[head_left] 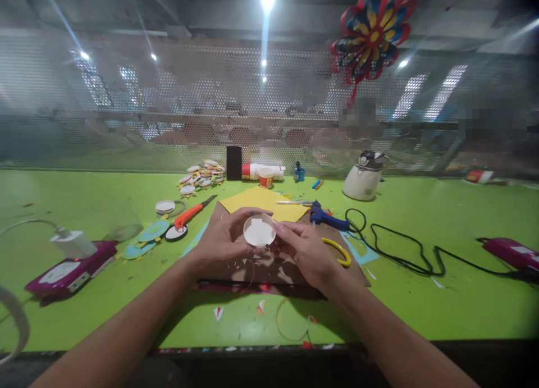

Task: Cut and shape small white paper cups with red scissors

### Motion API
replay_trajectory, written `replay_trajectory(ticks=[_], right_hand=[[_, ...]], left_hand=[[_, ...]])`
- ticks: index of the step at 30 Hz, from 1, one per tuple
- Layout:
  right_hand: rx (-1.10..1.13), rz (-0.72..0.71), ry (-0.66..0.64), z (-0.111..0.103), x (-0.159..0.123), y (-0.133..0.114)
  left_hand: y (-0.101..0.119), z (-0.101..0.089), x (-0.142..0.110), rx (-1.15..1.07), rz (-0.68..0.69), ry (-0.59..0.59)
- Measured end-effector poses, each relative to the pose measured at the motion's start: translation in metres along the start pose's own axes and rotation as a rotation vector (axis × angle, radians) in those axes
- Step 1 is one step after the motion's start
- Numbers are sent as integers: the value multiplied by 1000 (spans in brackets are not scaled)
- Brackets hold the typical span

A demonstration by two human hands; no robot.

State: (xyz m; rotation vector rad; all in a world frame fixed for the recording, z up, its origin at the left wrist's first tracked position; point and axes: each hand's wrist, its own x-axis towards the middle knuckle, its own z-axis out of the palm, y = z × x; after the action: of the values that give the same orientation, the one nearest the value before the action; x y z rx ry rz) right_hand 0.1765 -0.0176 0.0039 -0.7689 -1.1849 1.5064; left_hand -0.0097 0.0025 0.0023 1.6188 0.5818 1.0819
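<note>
Between both hands is a white round disc [259,232] with a thin rim, perhaps the bottom of a paper cup. My left hand [225,236] curves around its left side, fingers over the top edge and thumb low. My right hand [307,250] pinches its right edge between thumb and fingers. Below lies a brown cardboard sheet [227,267] strewn with small paper scraps, and a yellow sheet [259,200] covers its far part. A blue glue gun [330,218] rests to the right. The yellow handle loop [343,253] beside my right hand is partly hidden.
Left are an orange utility knife [188,215], teal paper rings [147,237] and a purple power strip [71,270] with a white plug. Behind stand several white-topped pieces [202,177], a phone [234,163], a paper cup [265,177] and a white jug [362,177]. A black cord [404,259] runs right.
</note>
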Motion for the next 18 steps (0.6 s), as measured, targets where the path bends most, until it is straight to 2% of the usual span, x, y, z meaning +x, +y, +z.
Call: replay_trajectory(ticks=[7,13,15,18], right_hand=[[36,40,-6,0,1,2],[33,7,60,-9,7,2],[17,0,68,-12,10,4],[-19,4,51,-16,14,10]], left_hand=[[-6,-7,0,24,-28,-30],[-4,-9,-1,-72,-50,-56],[-3,-10,-1,-131,-70,-27],[-4,-11,0,-225,-146,98]])
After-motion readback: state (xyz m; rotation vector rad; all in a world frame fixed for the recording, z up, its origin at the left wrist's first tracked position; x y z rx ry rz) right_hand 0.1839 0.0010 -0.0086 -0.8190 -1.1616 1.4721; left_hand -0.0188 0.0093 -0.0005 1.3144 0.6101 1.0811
